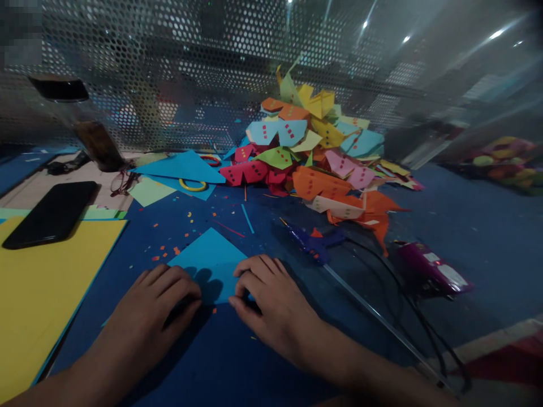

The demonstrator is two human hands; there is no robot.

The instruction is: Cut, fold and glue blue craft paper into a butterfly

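A blue sheet of paper (211, 257) lies on the dark blue table with one corner pointing away from me and its straight edge toward me. My left hand (159, 299) is closed at the left part of that near edge, fingers curled over the paper and thumb beneath them. Opposite it, my right hand (269, 299) grips the right part of the same edge between thumb and curled fingers. Both hands cover the paper's side corners. Just beyond my right hand rests a blue glue gun (316, 246) with a long clear glue stick (373, 308) in its back.
Folded paper butterflies (314, 141) form a colourful heap against the perforated metal panel (169, 79). Left are yellow sheets (46, 294), a black phone (55, 212) and a bottle (93, 130). Scissors (193, 185) lie under blue paper. A purple box (435, 268) and cables are right.
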